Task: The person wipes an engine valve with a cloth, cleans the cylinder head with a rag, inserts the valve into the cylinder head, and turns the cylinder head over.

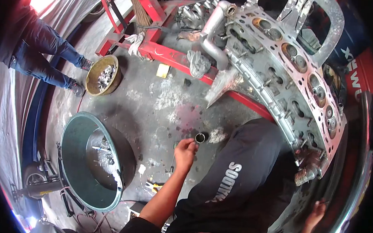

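My left hand (185,153) is over the floor with its fingers closed around the edge of a small round metal ring or cup (200,138). At the lower right, my right hand (316,213) has its fingers curled together near a thin dark item, too small to name. A cylinder head (276,64) with several round valve areas lies up and to the right, above my bent knee, apart from both hands. Yellow-handled pliers (153,186) lie on the floor left of my left forearm.
A big green tub (74,165) with metal bits stands at the left. Behind it are a yellowish basin (118,78) of parts and a standing person (44,48) in jeans. A red steel frame (172,57) crosses the back, holding rags and pipes.
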`<state>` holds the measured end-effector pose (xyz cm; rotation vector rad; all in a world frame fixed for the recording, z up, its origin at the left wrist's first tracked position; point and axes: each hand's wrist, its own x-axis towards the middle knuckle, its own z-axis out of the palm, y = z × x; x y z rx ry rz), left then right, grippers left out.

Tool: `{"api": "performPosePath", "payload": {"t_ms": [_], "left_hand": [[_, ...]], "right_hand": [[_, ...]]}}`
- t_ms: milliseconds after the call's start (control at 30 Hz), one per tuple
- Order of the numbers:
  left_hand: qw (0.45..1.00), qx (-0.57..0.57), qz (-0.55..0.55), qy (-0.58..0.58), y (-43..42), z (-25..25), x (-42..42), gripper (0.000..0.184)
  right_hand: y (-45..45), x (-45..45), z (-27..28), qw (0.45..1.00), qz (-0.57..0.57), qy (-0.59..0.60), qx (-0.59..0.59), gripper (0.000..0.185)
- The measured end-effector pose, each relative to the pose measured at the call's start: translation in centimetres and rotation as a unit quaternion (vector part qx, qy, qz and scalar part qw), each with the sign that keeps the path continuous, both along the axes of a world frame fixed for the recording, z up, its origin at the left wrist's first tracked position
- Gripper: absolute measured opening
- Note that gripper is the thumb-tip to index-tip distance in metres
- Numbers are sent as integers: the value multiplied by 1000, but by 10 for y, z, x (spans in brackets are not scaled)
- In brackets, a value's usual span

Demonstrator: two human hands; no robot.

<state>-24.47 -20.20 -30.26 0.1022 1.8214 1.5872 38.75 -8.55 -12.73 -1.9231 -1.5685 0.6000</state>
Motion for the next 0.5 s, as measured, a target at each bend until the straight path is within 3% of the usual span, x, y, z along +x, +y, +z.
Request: {"api": "performPosePath", "payload": {"t_ms": [33, 67, 100, 133, 233, 333, 400, 433, 467, 500], "left_hand": [[991, 30, -6, 131, 20, -15, -4, 16], [955, -34, -39, 291, 43, -6, -18, 16], [950, -47, -48, 306, 72, 16, -33, 17], [900, -54, -52, 429, 102, 12, -54, 20], [782, -110, -78, 609, 179, 33, -112, 41], [668, -262, -155, 678, 236, 1, -154, 41], [657, -347, -299, 598, 250, -3, -180, 39], [582, -351, -344, 648, 255, -21, -202, 29], [605, -235, -240, 722, 245, -19, -202, 19], [568, -221, -220, 762, 251, -49, -227, 16]], "right_hand": [[-8, -19, -3, 1000, -1, 0, 6, 34], [-15, -32, -4, 999, 16, -23, 18, 31], [-16, -38, -6, 998, 33, -46, 29, 29], [-18, -28, -8, 998, 29, -47, 34, 29], [-33, 0, -9, 1000, 0, 8, 24, 40], [-46, -17, 8, 998, -53, -17, -16, 40], [-58, -30, 8, 997, -49, 38, 53, 26], [-63, -52, 18, 995, -79, 26, 49, 29], [-69, -54, 19, 992, -118, 42, 32, 34], [-74, -50, 17, 992, -104, 66, 36, 32]]}}
